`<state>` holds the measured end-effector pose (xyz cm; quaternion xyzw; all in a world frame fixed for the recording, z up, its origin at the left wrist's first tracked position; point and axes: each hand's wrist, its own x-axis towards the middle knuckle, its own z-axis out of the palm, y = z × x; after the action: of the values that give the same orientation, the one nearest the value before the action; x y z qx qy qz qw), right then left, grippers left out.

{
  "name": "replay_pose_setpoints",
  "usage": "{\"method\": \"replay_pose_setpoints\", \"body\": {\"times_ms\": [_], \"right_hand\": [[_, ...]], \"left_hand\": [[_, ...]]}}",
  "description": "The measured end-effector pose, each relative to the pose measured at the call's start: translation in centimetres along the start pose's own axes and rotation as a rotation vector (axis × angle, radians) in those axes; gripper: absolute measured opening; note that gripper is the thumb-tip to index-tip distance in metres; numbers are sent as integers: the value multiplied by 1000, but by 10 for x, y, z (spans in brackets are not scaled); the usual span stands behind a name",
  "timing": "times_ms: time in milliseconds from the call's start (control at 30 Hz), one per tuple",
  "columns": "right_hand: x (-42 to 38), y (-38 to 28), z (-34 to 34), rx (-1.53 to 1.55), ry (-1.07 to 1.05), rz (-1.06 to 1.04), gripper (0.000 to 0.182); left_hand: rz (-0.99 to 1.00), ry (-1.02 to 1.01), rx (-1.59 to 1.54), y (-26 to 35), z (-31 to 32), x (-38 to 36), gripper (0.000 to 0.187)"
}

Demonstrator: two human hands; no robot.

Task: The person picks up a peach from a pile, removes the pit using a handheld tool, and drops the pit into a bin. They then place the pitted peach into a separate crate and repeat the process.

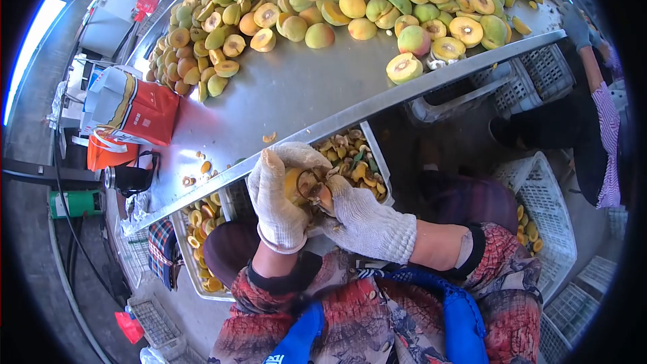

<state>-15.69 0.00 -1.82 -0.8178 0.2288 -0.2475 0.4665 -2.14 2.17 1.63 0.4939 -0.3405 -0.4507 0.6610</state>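
Both of my hands wear white knit gloves and meet just past the metal table's near edge. My left hand (278,195) is curled around a yellow halved fruit (294,185). In my right hand (369,219), closed beside it, is a small tool with a dark curved loop (311,182) pressed at the fruit; its handle is mostly hidden by the fingers. Below the hands, a crate (377,155) holds fruit scraps and pits. A small orange scrap (269,137) lies on the table (269,87) near its edge.
Halved fruits (320,35) are heaped along the table's far side. A red and white bag (149,113) stands at the left. Crates of fruit pieces (195,243) sit below left, and a white crate (552,229) at right. A co-worker's gloved hand (575,25) shows upper right.
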Motion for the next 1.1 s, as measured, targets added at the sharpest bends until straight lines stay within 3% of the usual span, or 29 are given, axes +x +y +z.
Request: {"method": "replay_pose_setpoints", "body": {"times_ms": [133,233,533,633,700,833,933,1100], "right_hand": [[-3,0,4,163,-45,101,33],[-2,4,7,107,-28,34,32],[3,-9,-2,142,-153,186,41],[6,-14,-4,218,-142,182,41],[8,-16,-3,334,-173,291,41],[11,-18,-2,458,-151,262,39],[15,-19,-8,584,-307,396,38],[10,-13,8,675,-125,284,26]], "left_hand": [[52,-36,6,-4,-3,1,52],[27,-71,77,1,2,2,49],[-153,-379,187,20,-15,24,39],[-207,-470,299,25,-21,34,38],[-284,-528,404,34,-23,40,36],[-299,-553,451,41,-19,43,32],[-320,-521,450,41,-17,43,32],[-291,-507,380,34,-21,42,36]]}}
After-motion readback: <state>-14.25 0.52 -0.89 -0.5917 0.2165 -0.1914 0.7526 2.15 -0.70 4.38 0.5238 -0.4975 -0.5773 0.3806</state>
